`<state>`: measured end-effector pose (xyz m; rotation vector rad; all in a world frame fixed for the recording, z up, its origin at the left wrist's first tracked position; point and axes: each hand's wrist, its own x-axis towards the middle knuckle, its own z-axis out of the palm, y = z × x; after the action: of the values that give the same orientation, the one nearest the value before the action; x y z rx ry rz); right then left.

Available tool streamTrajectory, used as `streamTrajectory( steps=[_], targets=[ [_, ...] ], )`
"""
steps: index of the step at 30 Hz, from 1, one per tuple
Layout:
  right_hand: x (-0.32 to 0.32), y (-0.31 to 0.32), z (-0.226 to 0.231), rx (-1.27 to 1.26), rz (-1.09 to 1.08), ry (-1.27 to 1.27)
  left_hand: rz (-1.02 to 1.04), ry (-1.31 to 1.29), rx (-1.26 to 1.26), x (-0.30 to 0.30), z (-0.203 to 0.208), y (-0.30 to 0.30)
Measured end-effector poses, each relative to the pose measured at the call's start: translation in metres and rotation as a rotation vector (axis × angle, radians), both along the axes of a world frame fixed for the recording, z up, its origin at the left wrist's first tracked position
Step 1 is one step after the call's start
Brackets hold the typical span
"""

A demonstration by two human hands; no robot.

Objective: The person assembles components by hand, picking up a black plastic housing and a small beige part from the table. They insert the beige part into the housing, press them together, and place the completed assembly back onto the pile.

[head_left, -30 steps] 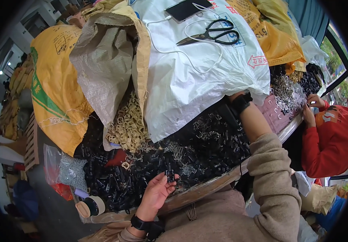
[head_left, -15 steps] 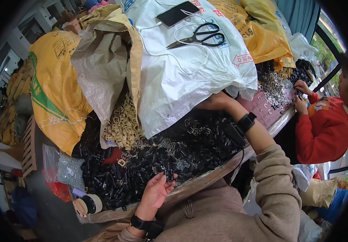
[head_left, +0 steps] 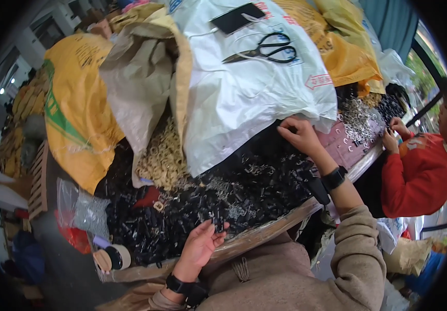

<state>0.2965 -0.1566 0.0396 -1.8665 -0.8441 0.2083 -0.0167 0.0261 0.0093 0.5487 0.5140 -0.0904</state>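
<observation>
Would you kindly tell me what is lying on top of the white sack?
On the white sack lie a dark-screened phone, a white cable and black-handled scissors. Whatever is inside is covered by the sack's own material.

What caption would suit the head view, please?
Left hand holds a black piece; right hand at the white sack's edge.
</observation>
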Motion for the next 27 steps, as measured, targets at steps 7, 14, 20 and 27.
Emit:
streamTrajectory(
  steps=[7, 14, 20, 27],
  targets=[
    [-0.044, 0.016, 0.01, -0.227, 0.132, -0.448, 0.038, -0.098, -0.049, -0.003, -0.005, 0.006],
    [0.02, 0.069, -0.031, -0.447, -0.036, -0.849, 0.125, -0.112, -0.081, -0.02, -0.012, 0.016],
    [0.067, 0.113, -0.022, -0.723, -0.197, -0.635, 0.183, -0.066, -0.081, -0.026, -0.014, 0.028],
    [0.059, 0.092, -0.023, -0.746, 0.177, -0.537, 0.173, -0.073, -0.115, -0.016, -0.02, 0.028]
  ],
)
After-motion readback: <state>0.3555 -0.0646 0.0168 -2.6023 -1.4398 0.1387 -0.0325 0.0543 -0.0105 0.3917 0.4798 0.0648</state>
